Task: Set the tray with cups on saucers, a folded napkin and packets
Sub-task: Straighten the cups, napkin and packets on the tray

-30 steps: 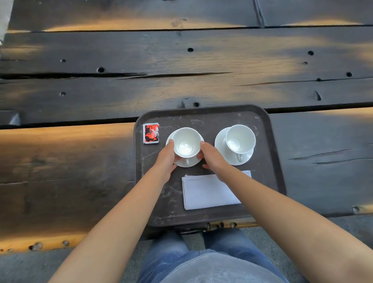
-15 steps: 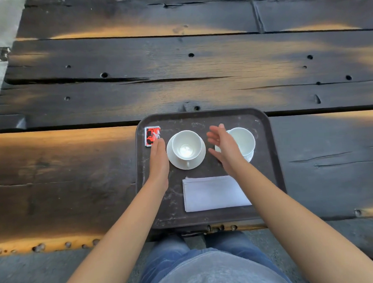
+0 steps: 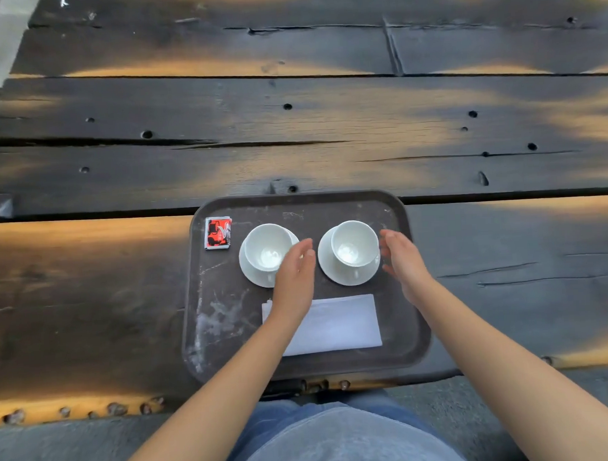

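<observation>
There is only one view, from a camera worn on the person's head. It looks forward and steeply down, so the dark plank bench (image 3: 290, 132) fills most of the frame and runs away toward the top edge. The tray (image 3: 417, 330) sits low and centred, close to the lens, about an arm's reach off. Both forearms enter from the bottom corners and converge on it, the left hand (image 3: 294, 276) and right hand (image 3: 403, 264) meeting near the middle. The person's own lap shows at the very bottom. The wide lens bows the planks outward at the sides. With no second view, nothing is shared.
</observation>
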